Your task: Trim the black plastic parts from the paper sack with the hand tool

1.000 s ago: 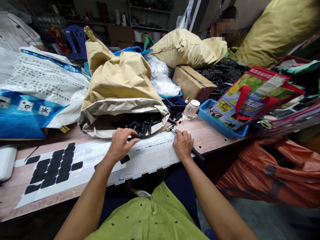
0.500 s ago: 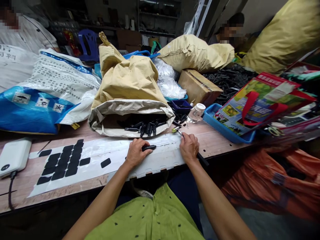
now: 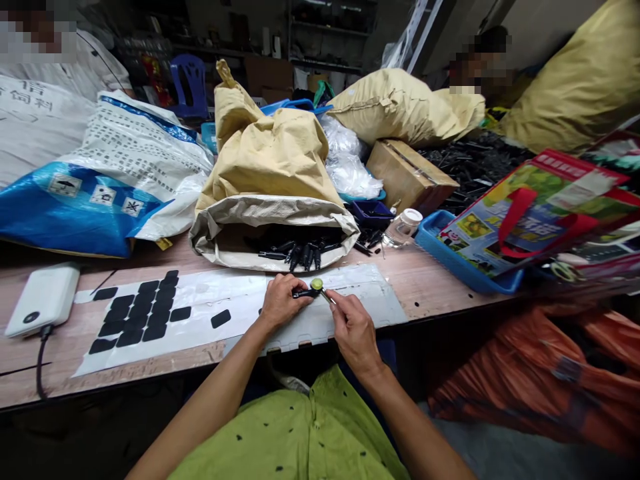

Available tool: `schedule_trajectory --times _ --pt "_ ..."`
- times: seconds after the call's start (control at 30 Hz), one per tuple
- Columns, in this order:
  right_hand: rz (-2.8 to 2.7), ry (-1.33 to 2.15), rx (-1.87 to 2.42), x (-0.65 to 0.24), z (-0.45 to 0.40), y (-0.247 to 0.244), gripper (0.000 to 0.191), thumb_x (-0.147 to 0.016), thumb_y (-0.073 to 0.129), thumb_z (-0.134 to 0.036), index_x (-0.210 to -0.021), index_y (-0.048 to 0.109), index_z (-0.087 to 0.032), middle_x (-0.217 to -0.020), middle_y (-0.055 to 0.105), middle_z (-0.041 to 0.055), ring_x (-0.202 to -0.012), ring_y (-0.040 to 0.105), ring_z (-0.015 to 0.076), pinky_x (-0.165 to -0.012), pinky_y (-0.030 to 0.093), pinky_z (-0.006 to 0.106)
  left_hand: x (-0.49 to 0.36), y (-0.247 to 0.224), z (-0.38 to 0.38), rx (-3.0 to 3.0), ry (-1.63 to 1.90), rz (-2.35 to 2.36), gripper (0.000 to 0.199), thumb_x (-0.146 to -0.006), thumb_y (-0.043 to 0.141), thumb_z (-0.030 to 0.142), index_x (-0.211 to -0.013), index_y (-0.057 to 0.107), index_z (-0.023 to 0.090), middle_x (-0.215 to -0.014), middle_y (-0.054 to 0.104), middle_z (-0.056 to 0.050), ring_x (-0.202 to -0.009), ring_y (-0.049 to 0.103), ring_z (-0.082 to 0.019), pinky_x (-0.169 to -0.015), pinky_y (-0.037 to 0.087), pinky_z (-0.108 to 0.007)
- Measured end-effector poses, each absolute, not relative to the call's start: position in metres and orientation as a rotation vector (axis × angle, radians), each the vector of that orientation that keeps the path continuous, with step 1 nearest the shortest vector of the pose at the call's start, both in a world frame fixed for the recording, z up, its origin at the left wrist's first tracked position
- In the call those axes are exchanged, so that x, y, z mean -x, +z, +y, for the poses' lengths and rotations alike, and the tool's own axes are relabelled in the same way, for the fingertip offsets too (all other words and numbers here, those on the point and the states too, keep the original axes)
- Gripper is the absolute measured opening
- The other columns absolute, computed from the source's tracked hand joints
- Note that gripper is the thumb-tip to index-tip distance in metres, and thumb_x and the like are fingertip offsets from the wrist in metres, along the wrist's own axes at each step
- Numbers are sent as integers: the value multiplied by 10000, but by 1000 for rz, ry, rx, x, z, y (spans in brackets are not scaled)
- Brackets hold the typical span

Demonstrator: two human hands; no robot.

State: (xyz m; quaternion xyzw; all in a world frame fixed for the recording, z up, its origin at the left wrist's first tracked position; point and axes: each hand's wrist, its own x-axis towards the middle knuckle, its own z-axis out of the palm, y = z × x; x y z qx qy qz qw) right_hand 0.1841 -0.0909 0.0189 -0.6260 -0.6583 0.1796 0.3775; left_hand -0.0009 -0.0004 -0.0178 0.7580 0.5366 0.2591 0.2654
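My left hand (image 3: pixel 284 301) is closed on a small black part (image 3: pixel 301 293), held low over a whitish sheet (image 3: pixel 350 277) at the table's front edge. My right hand (image 3: pixel 356 331) grips the shaft of a small hammer-like tool with a yellow-green round head (image 3: pixel 317 284). That head is at the right end of the black part; whether they touch I cannot tell. Behind my hands, a beige sack (image 3: pixel 275 157) lies with its mouth open toward me, and black parts (image 3: pixel 305 255) show inside it. Several black rounded patches (image 3: pixel 135 313) lie on the sheet to the left.
A white power bank (image 3: pixel 44 299) with a cable lies at the left. A clear jar (image 3: pixel 403 227) stands beside a blue basket (image 3: pixel 435 243) holding a printed bag (image 3: pixel 530 213). A cardboard box (image 3: pixel 410 175) and filled sacks are behind. Two people are at the far side.
My right hand has moved left, bringing the tool's head from near the jar to the black part in my left hand. The view has shifted slightly.
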Motion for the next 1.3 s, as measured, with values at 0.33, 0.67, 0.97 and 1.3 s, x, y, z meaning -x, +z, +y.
schedule_trajectory --times 0.33,0.67,0.97,1.3 --pt "-1795 368 1699 -176 -91 16 396 -1027 433 -244 -1336 677 -278 -955 643 46 -898 650 167 -826 512 252 0 -18 -2 -2055 712 1448 145 -780 815 333 -878 738 258 -920 700 -13 -951 563 -237 -849 385 -372" --pt "-1727 386 1725 -188 -94 16 399 -1022 422 -253 -1326 681 -272 -993 664 54 -927 651 175 -865 503 272 0 -18 -2 -2034 716 1454 154 -776 814 336 -890 742 261 -931 712 -13 -959 566 -241 -862 399 -380" --pt "-1478 101 2062 -248 -54 10 331 -978 534 -247 -1244 728 -268 -1049 658 53 -941 600 187 -792 404 281 0 -18 -1 -2061 712 1453 143 -777 799 321 -890 740 255 -905 704 -12 -942 555 -241 -851 403 -377" --pt "-1476 -188 2288 -259 -8 -16 311 -962 573 -239 -1226 730 -289 -1025 626 83 -931 471 214 -755 261 327 -1 -17 -3 -2063 711 1461 133 -782 792 346 -881 761 262 -891 697 -22 -932 553 -241 -849 411 -377"
